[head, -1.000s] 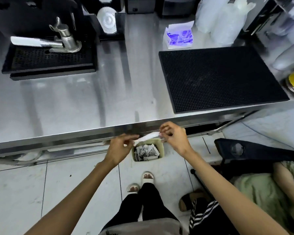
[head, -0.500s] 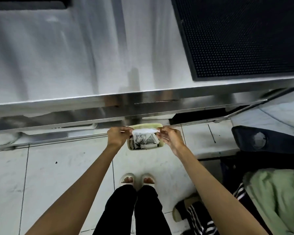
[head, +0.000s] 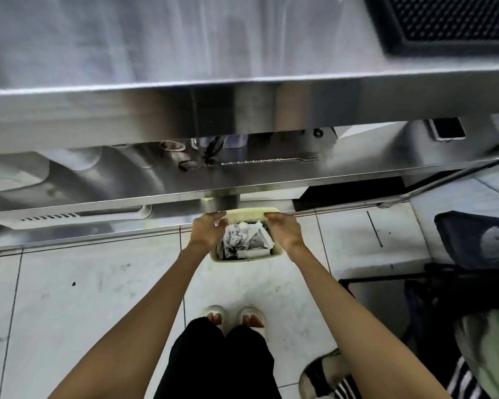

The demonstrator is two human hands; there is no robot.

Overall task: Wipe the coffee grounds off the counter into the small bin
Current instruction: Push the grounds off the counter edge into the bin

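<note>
Looking down past a long brushed stainless-steel surface (head: 156, 53), well above and behind the small pale-yellow rectangular plastic bin (head: 251, 211) sat on white floor tiles (head: 84, 283). Left hand (head: 206, 231) and right hand (head: 284, 233) on either side of the bin, fingers (head: 271, 216) curled onto its far rim, looks like a grip. Stuffed with crumpled dark-stained white paper wads (head: 242, 240). Probably light, thin-walled, a bit flexy, so best grabbed by both side rims and kept level.
</note>
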